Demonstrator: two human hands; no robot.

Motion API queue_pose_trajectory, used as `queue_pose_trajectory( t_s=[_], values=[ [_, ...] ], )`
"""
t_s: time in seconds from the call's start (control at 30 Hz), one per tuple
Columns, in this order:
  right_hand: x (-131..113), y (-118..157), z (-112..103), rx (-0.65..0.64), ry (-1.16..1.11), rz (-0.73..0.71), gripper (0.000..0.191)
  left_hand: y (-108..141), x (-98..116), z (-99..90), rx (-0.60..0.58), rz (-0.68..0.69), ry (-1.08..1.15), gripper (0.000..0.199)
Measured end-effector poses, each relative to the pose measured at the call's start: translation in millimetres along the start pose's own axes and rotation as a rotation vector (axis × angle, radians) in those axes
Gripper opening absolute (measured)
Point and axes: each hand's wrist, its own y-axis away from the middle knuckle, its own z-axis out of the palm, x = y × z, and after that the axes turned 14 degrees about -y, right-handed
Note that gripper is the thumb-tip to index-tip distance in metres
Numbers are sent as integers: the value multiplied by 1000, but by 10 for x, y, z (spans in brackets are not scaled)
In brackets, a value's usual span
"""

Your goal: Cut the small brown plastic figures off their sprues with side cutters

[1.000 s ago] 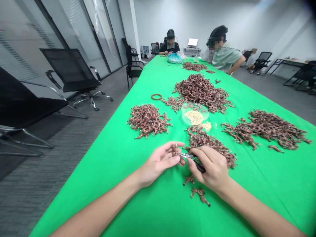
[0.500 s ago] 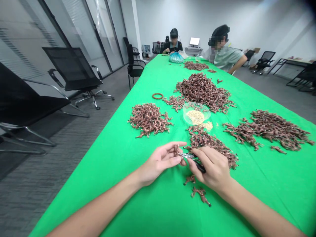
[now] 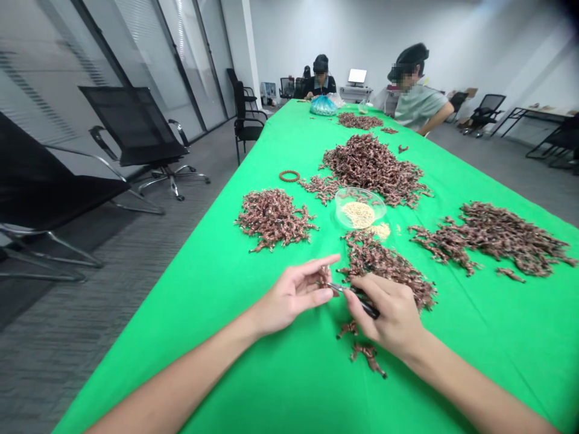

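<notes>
My left hand [image 3: 289, 296] holds a small brown figure [image 3: 324, 276] between thumb and fingers, the index finger stretched out. My right hand [image 3: 389, 307] is closed around pliers [image 3: 364, 303] with dark handles, and their metal tip touches or nearly touches the figure. Just beyond my right hand lies a pile of brown figures [image 3: 384, 259]. Two loose figures, one [image 3: 348, 328] partly beside my right hand and another [image 3: 370, 357] nearer me, rest on the green cloth [image 3: 271, 374]. Whether the plier jaws grip anything is too small to tell.
A clear bowl [image 3: 360, 208] of pale bits stands past the near pile. More figure piles lie left [image 3: 274, 218], right [image 3: 506, 238] and behind [image 3: 373, 166]. A brown ring [image 3: 289, 176] is on the cloth. Two people [image 3: 418, 90] sit farther off.
My hands have barely moved; the pliers and right hand have shifted slightly down. The people at the far end have moved their heads slightly.
</notes>
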Motion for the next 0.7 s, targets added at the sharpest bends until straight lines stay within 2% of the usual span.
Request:
queue_pose_trajectory(
  t_s=[0.17,0.27,0.47,0.7],
  values=[
    [-127,-73,-36,-100,-161,184,33,-8,-3,-30,-25,24,-22,59],
    [-121,-82,-40,-91,-206,231,29,-6,-12,-26,-9,15,0,56],
    [-16,-25,-12,12,-207,207,16,4,2,-8,29,-29,76,48],
    [-27,-18,9,14,-218,167,11,7,3,10,33,-39,91,46]
  ],
)
